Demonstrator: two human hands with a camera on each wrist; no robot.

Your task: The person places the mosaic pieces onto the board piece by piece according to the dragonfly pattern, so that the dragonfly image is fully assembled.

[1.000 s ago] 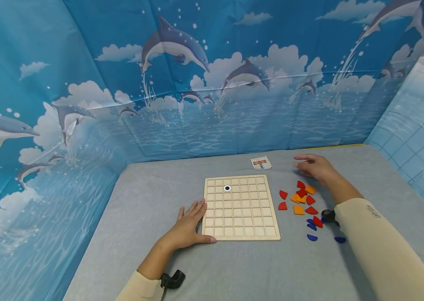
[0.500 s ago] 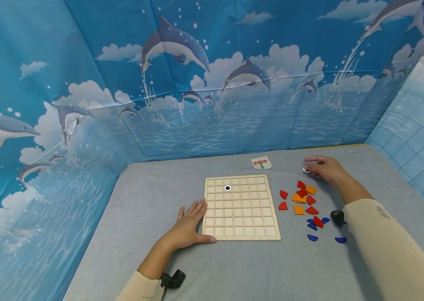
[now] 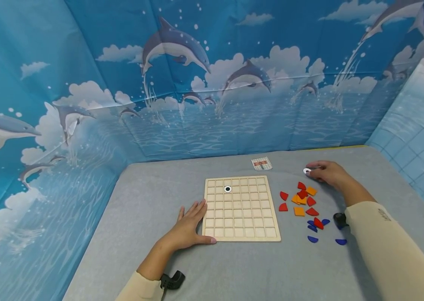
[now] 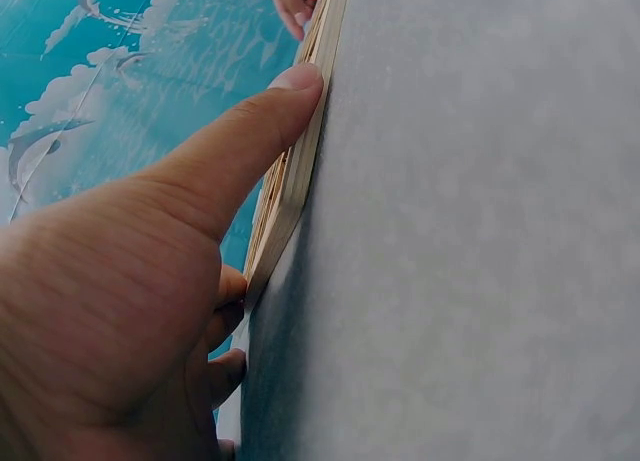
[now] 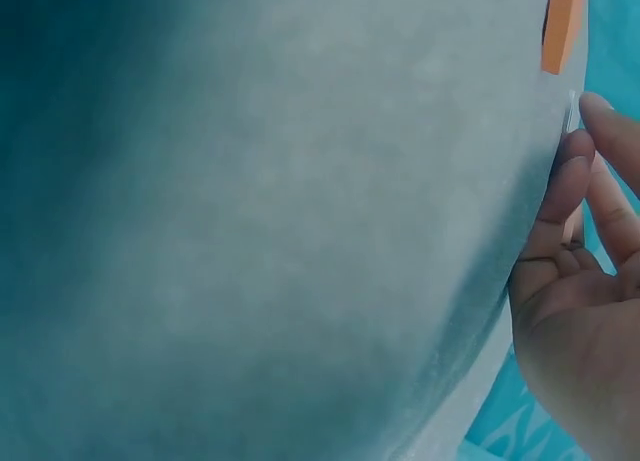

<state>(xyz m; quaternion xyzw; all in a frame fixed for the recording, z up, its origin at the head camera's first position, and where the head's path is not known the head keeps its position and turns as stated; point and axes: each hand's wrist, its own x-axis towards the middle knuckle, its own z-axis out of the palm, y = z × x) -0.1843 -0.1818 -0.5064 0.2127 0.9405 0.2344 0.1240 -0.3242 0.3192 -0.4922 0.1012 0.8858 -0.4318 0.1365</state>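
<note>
In the head view, a square wooden grid board lies flat, with a white disc with a black centre in one of its upper cells. My left hand is spread at its near left corner, fingers along the left edge and thumb on the front edge. The left wrist view shows that thumb lying straight across the board's rim. Beyond the loose pieces, my right hand pinches a second black-centred white disc at its fingertips. In the right wrist view the disc shows only as a thin pale edge.
Red quarter-round pieces, orange squares and blue half-round pieces lie scattered right of the board. A small printed card lies behind it. A dolphin-printed curtain borders the grey-covered table.
My right hand has moved right and slightly nearer, uncovering the second white disc, which now sits at its fingertips. The left hand and the board have stayed put.
</note>
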